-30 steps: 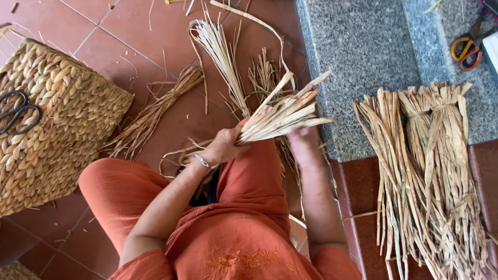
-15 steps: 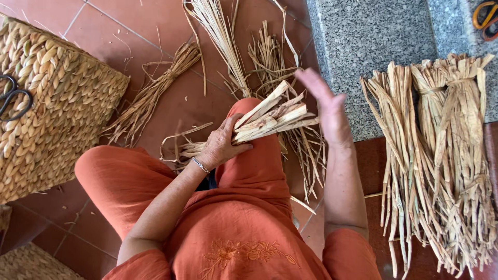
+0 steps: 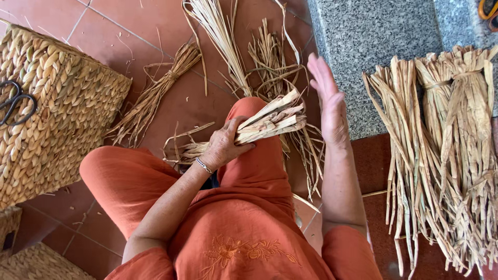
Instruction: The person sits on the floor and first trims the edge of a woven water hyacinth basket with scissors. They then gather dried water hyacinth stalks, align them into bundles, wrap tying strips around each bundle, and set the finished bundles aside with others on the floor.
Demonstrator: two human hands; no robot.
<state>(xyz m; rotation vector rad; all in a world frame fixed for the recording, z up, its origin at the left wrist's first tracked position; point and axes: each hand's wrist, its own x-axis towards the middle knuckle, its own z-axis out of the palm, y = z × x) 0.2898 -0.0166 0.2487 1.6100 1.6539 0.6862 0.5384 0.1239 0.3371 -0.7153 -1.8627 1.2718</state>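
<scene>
Red floor tiles [image 3: 129,31] lie under the left hand [image 3: 224,147], clenched around a gathered bundle of dried leaf strips [image 3: 272,120] over the knee, while the right hand [image 3: 328,101], just beside its ends, stays flat and released; tied bundles [image 3: 441,155] lie finished farther right, loose strands [image 3: 153,98] remain left.

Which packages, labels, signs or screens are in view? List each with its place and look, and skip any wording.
None: no package, label, sign or screen shows.
The nearest to a container is a woven basket, tan, at the left on the red tile floor, with dark scissors lying on it.
The left hand holds a bundle of dried straw strips; the right hand is open beside it.
</scene>
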